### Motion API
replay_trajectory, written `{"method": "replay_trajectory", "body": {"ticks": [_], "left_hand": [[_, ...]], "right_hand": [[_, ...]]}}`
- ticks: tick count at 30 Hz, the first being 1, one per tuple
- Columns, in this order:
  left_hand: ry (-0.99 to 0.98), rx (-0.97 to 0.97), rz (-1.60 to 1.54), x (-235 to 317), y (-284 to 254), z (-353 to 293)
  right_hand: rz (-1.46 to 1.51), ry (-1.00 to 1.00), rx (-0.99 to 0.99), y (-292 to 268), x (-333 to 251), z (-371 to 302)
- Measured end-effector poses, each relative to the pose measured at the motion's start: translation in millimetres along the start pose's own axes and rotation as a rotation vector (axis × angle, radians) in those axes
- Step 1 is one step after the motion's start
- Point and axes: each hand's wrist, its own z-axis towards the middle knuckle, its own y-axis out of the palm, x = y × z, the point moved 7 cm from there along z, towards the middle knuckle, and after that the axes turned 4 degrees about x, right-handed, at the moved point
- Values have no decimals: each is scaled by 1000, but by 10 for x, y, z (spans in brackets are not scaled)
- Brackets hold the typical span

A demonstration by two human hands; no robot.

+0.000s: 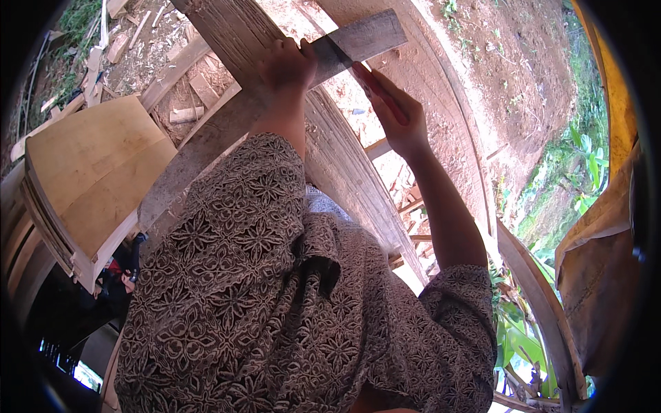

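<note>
My left hand (286,67) is closed over a grey wooden plank (375,36), pressing it down where it crosses a thick weathered beam (237,34). The plank runs slantwise, and its free end sticks out to the upper right. In my right hand (406,127) is the red handle of a handsaw (379,93). Its thin dark blade lies across the plank, to the right of my left hand. How deep the blade sits in the wood I cannot tell.
A second long beam (351,172) slants down toward my right. Broad pale boards (96,172) are stacked at the left. Wood offcuts (186,113) and shavings litter the ground. A yellow and brown sheet (599,275) hangs at the right edge, near green plants (527,344).
</note>
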Motion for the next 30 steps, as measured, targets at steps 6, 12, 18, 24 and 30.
{"method": "replay_trajectory", "body": {"ticks": [6,12,18,24,30], "left_hand": [[-44,-10,-35,-59,91,85],[-19,63,40,14,108,73],[54,183,-56,-65,126,93],[-15,4,-64,20,79,27],[12,203,-127,71,-88,7]], "right_hand": [[-138,-172,164,136,-23,-131],[-201,-183,232,138,280,-457],[-129,-185,195,63,653,-604],[-11,-124,231,-93,696,-971],[27,-195,80,-355,690,-1929]]}}
